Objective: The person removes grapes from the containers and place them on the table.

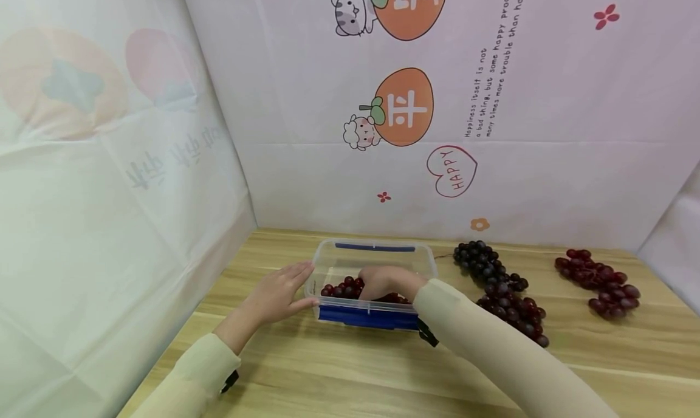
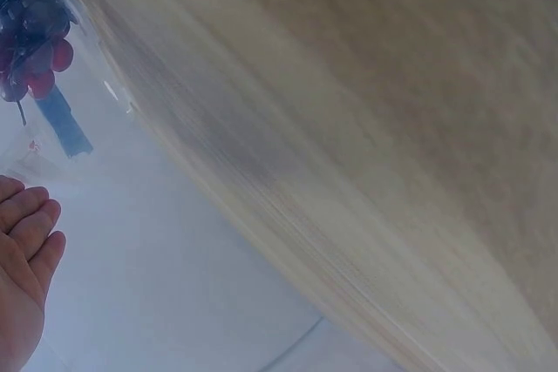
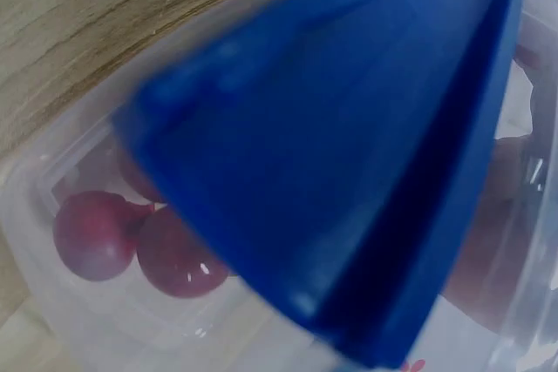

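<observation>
A clear plastic food box (image 1: pixel 350 305) with blue latches and no lid on it stands on the table, with red grapes (image 1: pixel 346 289) inside. My left hand (image 1: pixel 281 293) rests at the box's left end, fingers extended along the rim; the left wrist view shows that hand (image 2: pixel 22 276) with straight fingers. Down inside the box, my right hand (image 1: pixel 383 281) is among the grapes, its fingertips hidden, so I cannot tell whether it grips them. In the right wrist view a blue latch (image 3: pixel 331 145) covers much of the box, with grapes (image 3: pixel 94 237) behind clear plastic.
Right of the box lie a bunch of black grapes (image 1: pixel 481 263) and a dark red bunch (image 1: pixel 514 311), partly behind my right sleeve. Another red bunch (image 1: pixel 601 281) lies farther right on the wooden table (image 1: pixel 328 369). Printed white cloth (image 1: pixel 306 181) hangs behind and along the sides.
</observation>
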The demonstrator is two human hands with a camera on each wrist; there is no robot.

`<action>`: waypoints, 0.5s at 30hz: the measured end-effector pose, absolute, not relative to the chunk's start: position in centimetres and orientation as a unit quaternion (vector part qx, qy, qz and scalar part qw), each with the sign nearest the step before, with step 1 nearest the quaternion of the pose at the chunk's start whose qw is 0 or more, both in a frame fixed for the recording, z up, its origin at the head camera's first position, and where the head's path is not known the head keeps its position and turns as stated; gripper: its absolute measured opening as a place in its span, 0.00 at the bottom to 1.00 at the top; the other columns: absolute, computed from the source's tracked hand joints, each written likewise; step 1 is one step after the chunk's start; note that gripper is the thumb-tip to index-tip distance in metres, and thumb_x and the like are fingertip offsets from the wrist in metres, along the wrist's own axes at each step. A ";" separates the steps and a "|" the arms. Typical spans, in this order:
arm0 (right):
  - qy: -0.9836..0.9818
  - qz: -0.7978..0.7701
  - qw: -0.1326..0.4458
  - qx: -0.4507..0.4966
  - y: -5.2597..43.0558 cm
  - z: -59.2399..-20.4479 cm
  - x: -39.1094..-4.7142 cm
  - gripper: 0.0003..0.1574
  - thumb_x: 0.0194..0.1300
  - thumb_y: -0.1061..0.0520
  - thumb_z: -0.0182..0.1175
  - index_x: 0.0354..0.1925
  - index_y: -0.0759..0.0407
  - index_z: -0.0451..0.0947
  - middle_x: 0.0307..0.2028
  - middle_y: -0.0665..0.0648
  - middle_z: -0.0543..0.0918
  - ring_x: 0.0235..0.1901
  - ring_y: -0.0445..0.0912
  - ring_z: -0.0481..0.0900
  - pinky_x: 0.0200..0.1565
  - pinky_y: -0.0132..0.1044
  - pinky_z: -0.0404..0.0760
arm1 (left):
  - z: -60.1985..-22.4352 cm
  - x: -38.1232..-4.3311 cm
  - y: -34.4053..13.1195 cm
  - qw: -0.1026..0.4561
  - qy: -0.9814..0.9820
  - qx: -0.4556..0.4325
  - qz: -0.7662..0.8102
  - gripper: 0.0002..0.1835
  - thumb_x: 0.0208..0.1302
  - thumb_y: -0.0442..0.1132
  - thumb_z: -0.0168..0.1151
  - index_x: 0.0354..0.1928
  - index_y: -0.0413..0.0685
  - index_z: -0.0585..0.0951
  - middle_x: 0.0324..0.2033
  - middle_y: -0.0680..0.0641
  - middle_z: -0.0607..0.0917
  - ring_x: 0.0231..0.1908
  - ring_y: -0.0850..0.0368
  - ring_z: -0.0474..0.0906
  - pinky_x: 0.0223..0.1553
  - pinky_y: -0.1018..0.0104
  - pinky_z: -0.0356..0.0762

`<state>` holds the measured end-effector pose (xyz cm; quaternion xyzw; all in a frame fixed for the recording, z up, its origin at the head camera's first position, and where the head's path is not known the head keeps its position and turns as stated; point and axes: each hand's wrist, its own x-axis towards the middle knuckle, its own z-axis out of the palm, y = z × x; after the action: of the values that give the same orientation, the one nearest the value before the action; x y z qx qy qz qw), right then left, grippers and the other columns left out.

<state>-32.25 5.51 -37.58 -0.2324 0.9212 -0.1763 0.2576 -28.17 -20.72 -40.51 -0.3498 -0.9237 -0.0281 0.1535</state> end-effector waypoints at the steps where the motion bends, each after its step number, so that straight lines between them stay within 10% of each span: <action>1: 0.922 -0.177 0.258 -0.230 5.4 -37.6 -32.2 0.40 0.67 0.55 0.61 0.70 0.68 0.59 0.69 0.63 0.64 0.67 0.56 0.63 0.62 0.49 0.70 | -40.5 -28.2 -20.7 0.154 -0.924 -0.349 -0.027 0.43 0.67 0.65 0.52 0.69 0.35 0.66 0.66 0.36 0.69 0.63 0.39 0.67 0.63 0.45 0.67; 15: 0.923 -0.201 0.230 -0.232 5.2 -38.7 -32.4 0.35 0.62 0.53 0.65 0.63 0.67 0.68 0.57 0.60 0.75 0.50 0.50 0.74 0.50 0.43 0.77 | -40.8 -28.4 -20.7 0.159 -0.923 -0.349 -0.026 0.44 0.67 0.67 0.49 0.69 0.36 0.66 0.66 0.37 0.69 0.63 0.40 0.67 0.64 0.46 0.66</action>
<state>-32.35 5.18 -38.66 -0.2323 0.9235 -0.2006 0.2302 -28.38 -20.73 -40.81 -0.3491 -0.9231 -0.0262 0.1591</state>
